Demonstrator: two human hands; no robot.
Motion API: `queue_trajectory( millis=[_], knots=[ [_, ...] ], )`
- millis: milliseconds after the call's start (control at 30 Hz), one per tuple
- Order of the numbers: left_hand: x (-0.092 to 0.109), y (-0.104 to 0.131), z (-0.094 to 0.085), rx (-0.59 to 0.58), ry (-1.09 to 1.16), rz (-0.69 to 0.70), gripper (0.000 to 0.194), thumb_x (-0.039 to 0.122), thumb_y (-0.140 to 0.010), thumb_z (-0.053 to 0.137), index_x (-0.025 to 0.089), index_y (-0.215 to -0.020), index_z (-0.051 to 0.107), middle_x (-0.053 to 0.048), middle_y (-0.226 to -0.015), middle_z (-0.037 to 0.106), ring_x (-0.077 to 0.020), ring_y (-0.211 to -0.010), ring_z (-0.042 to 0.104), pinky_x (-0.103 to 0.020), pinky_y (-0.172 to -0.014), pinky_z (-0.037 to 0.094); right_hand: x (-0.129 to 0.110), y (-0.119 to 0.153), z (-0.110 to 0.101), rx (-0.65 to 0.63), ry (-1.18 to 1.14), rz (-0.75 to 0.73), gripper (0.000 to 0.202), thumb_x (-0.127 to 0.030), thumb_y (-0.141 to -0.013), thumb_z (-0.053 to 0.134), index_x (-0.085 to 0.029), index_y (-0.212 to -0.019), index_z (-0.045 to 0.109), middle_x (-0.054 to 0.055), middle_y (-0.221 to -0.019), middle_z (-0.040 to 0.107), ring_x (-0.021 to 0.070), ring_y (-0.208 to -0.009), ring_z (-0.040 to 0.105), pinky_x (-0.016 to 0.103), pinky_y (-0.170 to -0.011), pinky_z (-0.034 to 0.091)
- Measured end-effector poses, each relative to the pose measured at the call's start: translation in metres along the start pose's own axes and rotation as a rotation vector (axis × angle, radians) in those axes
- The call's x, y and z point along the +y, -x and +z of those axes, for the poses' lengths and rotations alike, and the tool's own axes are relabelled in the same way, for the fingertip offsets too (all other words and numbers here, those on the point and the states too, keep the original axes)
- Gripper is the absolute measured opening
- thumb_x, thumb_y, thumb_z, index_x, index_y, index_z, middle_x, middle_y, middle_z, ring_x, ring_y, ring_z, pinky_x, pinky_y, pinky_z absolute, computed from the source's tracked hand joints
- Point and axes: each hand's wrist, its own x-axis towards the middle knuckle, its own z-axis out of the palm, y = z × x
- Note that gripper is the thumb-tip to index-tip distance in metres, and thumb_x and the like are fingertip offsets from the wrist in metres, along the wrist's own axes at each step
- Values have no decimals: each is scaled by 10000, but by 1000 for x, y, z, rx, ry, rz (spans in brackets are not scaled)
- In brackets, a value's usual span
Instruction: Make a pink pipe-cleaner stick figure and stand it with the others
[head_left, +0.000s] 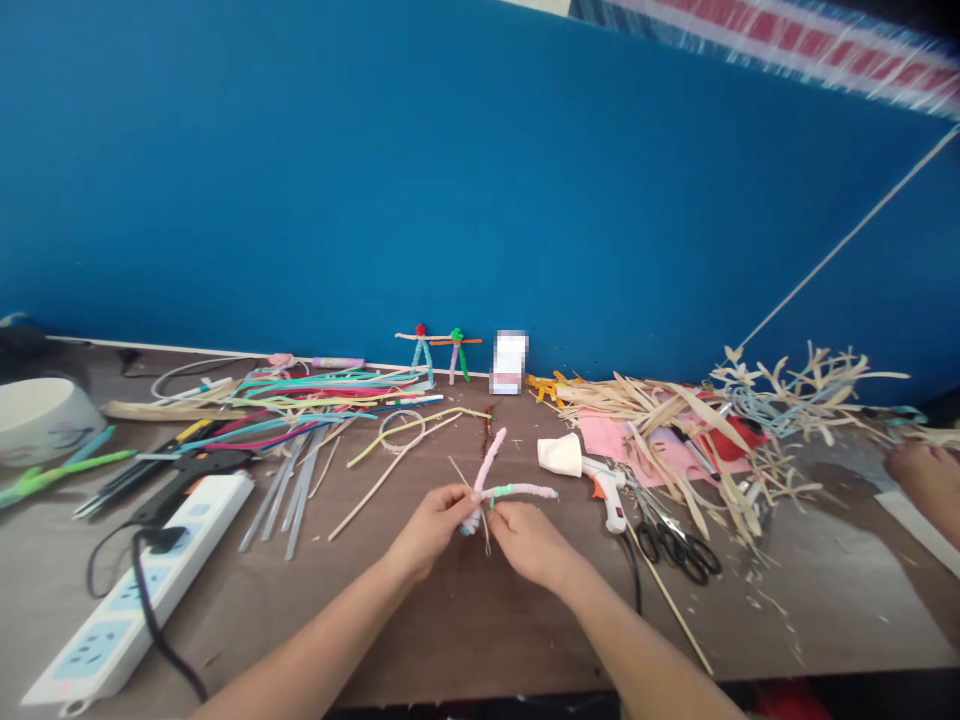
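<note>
My left hand [429, 528] pinches a pipe-cleaner figure [491, 460] near its middle, just above the table. The figure has pale pink wrapped limbs, one pointing up and one stretching right with a green band. My right hand [531, 540] closes its fingers on the same figure from the right, where a thin pale strand [487, 545] hangs down between both hands. Part of the figure's lower end is hidden behind my fingers. Behind it, two small finished-looking pipe-cleaner figures [423, 352] stand against the blue wall. A brown pipe cleaner [486, 435] lies just beyond my hands.
Left are a white power strip [150, 590], a dark glue gun [187, 480], clear glue sticks [296, 510], coloured pipe cleaners [330, 383] and a white bowl [45, 415]. Right are a white glue gun [613, 500], black-handled scissors [686, 555], dried strips [637, 405] and another person's hand [926, 485].
</note>
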Motion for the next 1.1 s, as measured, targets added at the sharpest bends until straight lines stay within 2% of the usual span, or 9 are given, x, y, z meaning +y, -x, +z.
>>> queue_trajectory(
  millis=[133,233,367,533,633,700,867,1000,1100],
  knots=[
    [-4,-3,3,85,-212,81,256,348,-704,490,128,-578,524,38,-498,405,-83,-490,357,-201,-489,287,-9,6,-3,-43,205,3,268,-244,-818,311,-160,-817,565,80,-774,623,182,-688,567,262,-581,339],
    [-8,-4,3,168,-417,165,211,306,-692,481,132,-596,552,25,-534,451,-98,-528,391,-203,-506,300,-16,10,-6,-38,282,-44,277,-245,-823,302,-150,-899,551,97,-832,621,195,-768,569,279,-649,355],
    [-12,-6,0,242,-603,263,162,251,-668,477,145,-579,562,20,-553,469,-107,-549,417,-206,-515,302,-26,18,-15,31,343,-95,257,-242,-824,315,-166,-925,540,85,-826,614,197,-785,559,288,-674,355],
    [-11,-6,-2,229,-633,321,141,196,-637,470,148,-514,518,35,-533,413,-95,-528,388,-205,-508,283,-30,23,-34,202,321,-95,200,-229,-815,359,-198,-822,557,46,-807,578,166,-717,533,267,-631,347],
    [-7,-6,-3,179,-564,269,111,183,-620,475,142,-531,526,39,-523,408,-93,-525,372,-204,-508,279,-24,18,-41,269,170,-165,155,-209,-780,427,-198,-746,578,31,-828,570,153,-806,503,249,-690,341],
    [-4,-6,-3,122,-509,227,98,178,-614,477,136,-557,546,39,-522,422,-94,-530,374,-204,-513,281,-16,13,-42,238,30,-188,140,-188,-753,456,-189,-713,590,18,-811,584,143,-809,499,236,-701,339],
    [4,-4,-5,-21,-410,143,122,217,-630,531,120,-572,577,38,-515,438,-87,-527,367,-204,-516,269,5,-2,-36,0,-368,-131,134,-192,-708,486,-155,-683,612,-6,-670,596,118,-639,515,211,-584,357],
    [6,-1,-8,-138,-184,28,165,279,-633,591,117,-652,615,26,-532,501,-79,-521,384,-199,-518,276,17,-12,-31,-151,-785,-17,92,-209,-659,545,-131,-674,592,-24,-563,548,82,-520,474,197,-519,354],
    [5,1,-8,-153,-1,-26,179,290,-613,632,125,-684,628,22,-545,520,-67,-506,388,-188,-506,281,22,-18,-21,-237,-1041,90,171,-287,-625,593,-128,-674,555,-42,-477,506,61,-414,425,185,-433,311]
  ],
)
